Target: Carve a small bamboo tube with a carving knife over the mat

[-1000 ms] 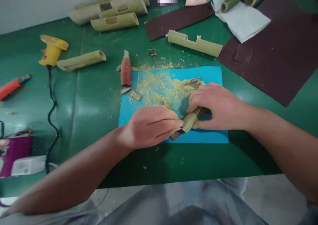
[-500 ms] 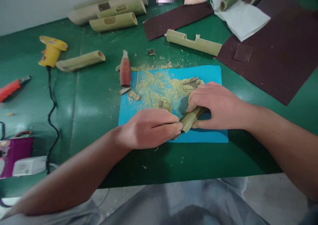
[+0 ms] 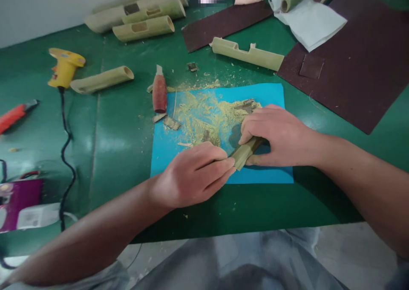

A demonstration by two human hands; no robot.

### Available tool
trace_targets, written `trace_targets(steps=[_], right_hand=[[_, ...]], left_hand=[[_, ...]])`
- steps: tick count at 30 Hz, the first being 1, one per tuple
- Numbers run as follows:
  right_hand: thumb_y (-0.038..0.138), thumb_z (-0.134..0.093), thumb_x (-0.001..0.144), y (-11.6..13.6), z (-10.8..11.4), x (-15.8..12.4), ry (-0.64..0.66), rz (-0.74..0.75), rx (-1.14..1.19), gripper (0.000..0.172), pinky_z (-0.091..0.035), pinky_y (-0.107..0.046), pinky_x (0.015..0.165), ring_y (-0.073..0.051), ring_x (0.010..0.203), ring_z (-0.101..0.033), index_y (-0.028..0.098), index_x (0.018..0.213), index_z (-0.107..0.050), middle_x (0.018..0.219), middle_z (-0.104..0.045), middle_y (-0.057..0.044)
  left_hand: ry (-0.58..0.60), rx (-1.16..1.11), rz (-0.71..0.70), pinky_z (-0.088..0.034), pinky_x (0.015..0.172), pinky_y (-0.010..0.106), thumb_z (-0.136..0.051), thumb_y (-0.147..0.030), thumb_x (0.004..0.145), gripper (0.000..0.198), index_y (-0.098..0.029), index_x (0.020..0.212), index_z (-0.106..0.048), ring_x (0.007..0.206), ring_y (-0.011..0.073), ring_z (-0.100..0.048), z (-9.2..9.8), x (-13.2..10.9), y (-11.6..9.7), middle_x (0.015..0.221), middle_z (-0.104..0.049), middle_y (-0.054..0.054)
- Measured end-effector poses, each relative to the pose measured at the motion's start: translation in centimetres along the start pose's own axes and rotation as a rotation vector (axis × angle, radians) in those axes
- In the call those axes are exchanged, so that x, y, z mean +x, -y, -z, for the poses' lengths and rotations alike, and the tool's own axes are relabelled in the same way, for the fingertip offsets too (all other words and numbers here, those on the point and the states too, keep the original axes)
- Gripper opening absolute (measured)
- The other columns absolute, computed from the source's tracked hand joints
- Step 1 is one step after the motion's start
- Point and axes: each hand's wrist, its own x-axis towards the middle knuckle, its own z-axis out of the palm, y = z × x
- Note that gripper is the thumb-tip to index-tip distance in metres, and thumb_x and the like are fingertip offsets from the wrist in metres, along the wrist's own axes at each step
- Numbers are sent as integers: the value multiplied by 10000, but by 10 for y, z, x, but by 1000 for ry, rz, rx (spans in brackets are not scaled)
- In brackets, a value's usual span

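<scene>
Hands [image 3: 195,175] still at bamboo [image 3: 245,155]; left wrist [image 3: 161,190] lower in view.

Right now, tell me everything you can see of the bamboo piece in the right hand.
The bamboo piece is short and narrow, pale yellowish green, darker where shaded, with faint lengthwise lines. It slants above the blue sheet, its near end pointing down and left in the view. The right hand grips it, fingers and thumb on opposite sides, hiding the far end. The left hand meets the near end with pinched fingertips. Whether it touches the sheet cannot be told.
</scene>
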Motion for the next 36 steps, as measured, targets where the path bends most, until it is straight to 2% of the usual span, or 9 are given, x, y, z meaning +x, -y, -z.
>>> trace_targets(steps=[4, 9, 14, 21, 24, 28, 30, 33, 36], right_hand=[[465, -738, 913, 0, 0, 0, 11, -2, -4, 254, -294, -354, 779, -197, 873, -572, 227, 925, -649, 897, -685, -5], [501, -733, 913, 1, 2, 1, 24, -21, -12, 287, -296, -357, 781, -194, 868, -561, 226, 915, -652, 893, -692, -9], [514, -716, 927, 2, 2, 1, 22, -25, -15, 294, -307, -360, 784, -194, 874, -574, 228, 910, -651, 905, -700, -9], [563, -719, 926, 2, 3, 2, 42, -50, -33, 325, -323, -367, 785, -205, 881, -587, 242, 922, -671, 897, -703, -8], [557, -719, 928, 1, 2, 2, 37, -40, -27, 321, -320, -366, 784, -202, 880, -585, 239, 919, -670, 902, -708, -10], [519, -726, 922, 1, 3, 2, 48, -36, -26, 289, -313, -363, 777, -201, 874, -586, 235, 931, -671, 897, -705, -12], [512, -732, 913, 2, 3, 3, 50, -48, -28, 283, -315, -365, 781, -203, 881, -587, 236, 927, -673, 906, -708, -12], [517, -739, 904, 3, 3, 3, 43, -55, -25, 291, -316, -365, 787, -201, 884, -578, 234, 912, -671, 915, -709, -11], [498, -741, 903, 2, 2, 3, 36, -43, -21, 275, -306, -362, 780, -199, 880, -569, 233, 916, -671, 900, -703, -8]], left_hand=[[8, 66, 45, -582, 639, 305, -638, -126, 1030, 80, -192, 1048, -679, 748, 157, -701, 2, 2, -10, 899, -742, 37], [136, 143, 10, -567, 609, 305, -586, -118, 1059, 192, -184, 899, -670, 697, 148, -678, 9, 4, -15, 785, -719, 5], [71, 174, 0, -591, 633, 291, -608, -110, 1051, 114, -166, 1007, -697, 758, 149, -707, 4, 5, -18, 855, -753, 13], [117, 144, 30, -598, 628, 317, -608, -111, 1039, 125, -170, 972, -695, 756, 165, -690, 5, 4, -21, 836, -733, 23], [95, 149, 32, -591, 628, 317, -603, -137, 1049, 129, -184, 966, -691, 738, 158, -665, 3, 5, -20, 831, -719, 15], [125, 160, 50, -569, 618, 328, -560, -150, 1066, 249, -198, 839, -649, 709, 158, -628, 3, 8, -21, 785, -688, 10], [150, 175, 43, -561, 599, 329, -545, -133, 1066, 245, -189, 858, -662, 706, 160, -626, 4, 8, -23, 785, -689, 14], [131, 198, 33, -561, 579, 328, -575, -100, 1050, 185, -152, 913, -688, 702, 160, -639, 5, 7, -26, 790, -703, 22], [106, 199, 35, -564, 583, 321, -576, -98, 1051, 237, -163, 841, -665, 697, 157, -643, 3, 10, -25, 773, -697, 22]])
